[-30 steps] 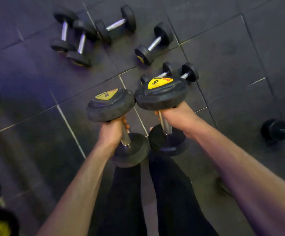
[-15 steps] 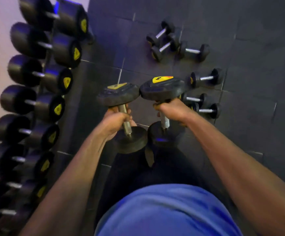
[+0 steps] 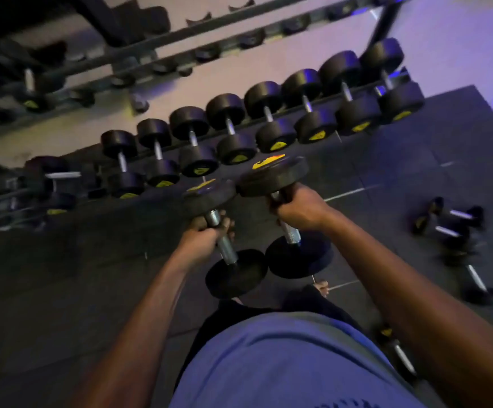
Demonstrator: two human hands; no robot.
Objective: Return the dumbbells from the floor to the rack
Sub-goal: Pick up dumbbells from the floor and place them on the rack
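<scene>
Rubber dumbbells (image 3: 227, 234) stand near upright at frame centre, my left hand (image 3: 207, 235) and right hand (image 3: 299, 209) each wrapped round a handle. Rack (image 3: 239, 134) lies ahead toward upper left, my left hand slightly nearer, I judge.

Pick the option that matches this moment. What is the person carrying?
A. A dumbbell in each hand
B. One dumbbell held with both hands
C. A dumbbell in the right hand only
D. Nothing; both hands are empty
A: the left hand grips the handle of the left dumbbell, and the right hand grips the right dumbbell.
</scene>
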